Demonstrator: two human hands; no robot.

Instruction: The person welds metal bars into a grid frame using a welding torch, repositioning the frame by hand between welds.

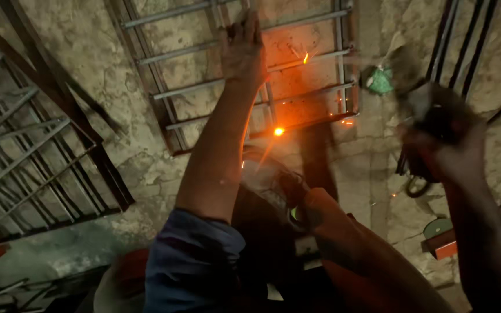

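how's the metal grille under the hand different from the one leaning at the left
The centre grille lies flat on the concrete floor, lit orange by a glowing spot at its lower edge; the left grille sits askew in shadow, unlit. The left hand presses on the centre grille; no hand touches the left grille. The centre grille shows whole, while the left one runs off the frame. Both are dark frames with parallel bars.

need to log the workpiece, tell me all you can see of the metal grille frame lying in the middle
The metal grille frame lies flat on the stained concrete floor. It is a rectangular outer frame with several thin parallel crossbars and one upright bar through the middle, grey and dull, looking like bare steel. Its lower edge glows orange at one bright spot, with small sparks scattered above. The left hand presses on the middle bar. Whether its joints are finished cannot be told.
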